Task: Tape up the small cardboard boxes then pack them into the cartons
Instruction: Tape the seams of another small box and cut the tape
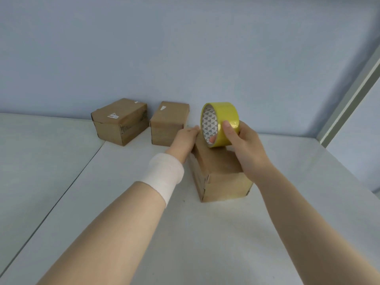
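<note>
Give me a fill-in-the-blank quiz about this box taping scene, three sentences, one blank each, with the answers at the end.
1. The tape roll gripped by the fingers of the right hand is ____ in colour.
2. The tape roll is held against the ____ face of the nearest cardboard box.
3. The white wristband is worn on the person's ____ wrist.

Missing words: yellow; top; left

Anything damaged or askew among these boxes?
The far left box looks worn: its lid sits crooked over crumpled side edges, with torn label scraps on top. The middle box and near box look squarer.
</note>
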The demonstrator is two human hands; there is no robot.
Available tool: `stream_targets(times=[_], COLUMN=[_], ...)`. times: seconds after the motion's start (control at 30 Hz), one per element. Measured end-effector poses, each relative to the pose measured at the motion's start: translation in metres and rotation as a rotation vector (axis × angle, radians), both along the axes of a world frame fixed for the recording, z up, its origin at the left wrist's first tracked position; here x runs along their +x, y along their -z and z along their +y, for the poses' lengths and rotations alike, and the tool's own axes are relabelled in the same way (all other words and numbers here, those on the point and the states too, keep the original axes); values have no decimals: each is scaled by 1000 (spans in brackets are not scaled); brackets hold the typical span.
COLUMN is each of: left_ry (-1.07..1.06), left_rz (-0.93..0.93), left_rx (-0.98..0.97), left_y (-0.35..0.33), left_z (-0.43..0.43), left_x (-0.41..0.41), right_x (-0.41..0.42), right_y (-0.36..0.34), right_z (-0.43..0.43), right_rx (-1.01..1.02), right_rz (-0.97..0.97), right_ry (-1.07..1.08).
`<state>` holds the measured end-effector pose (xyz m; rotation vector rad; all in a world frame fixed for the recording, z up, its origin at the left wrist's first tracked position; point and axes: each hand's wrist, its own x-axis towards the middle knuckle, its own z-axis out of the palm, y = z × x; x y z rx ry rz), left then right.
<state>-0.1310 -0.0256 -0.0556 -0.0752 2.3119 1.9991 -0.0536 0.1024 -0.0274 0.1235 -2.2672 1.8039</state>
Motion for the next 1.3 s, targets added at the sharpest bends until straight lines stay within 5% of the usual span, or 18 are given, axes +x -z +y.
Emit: stream_targets(times=[0.17, 0.4, 0.63, 0.87, 1.0, 1.1, 1.2, 1.3], left_ry=[9, 17, 33, 36, -17, 358, 580, 486], left_rz=[-6, 37, 13, 73, 387, 761, 899, 968], left_rx=[13, -32, -35, -114, -266, -387, -777, -804], left_y=[-1, 0, 0, -2, -4, 1, 14, 11], left_z=[1, 1, 1, 4, -6, -28, -35, -32], left_x=[-1, -3, -2, 0, 23, 57, 74, 79], right_x=[8, 32, 81, 120, 120, 121, 122, 122], right_y=[-5, 2, -6, 32, 40, 42, 41, 28], right_z=[-3, 12, 18, 13, 7, 7, 6, 10], right_rx=[-59, 177, -10, 97, 31, 2, -20, -56], right_rz=[62, 53, 126, -93, -115, -111, -109, -77], right_ry=[61, -85, 83, 148, 136, 129, 127, 69])
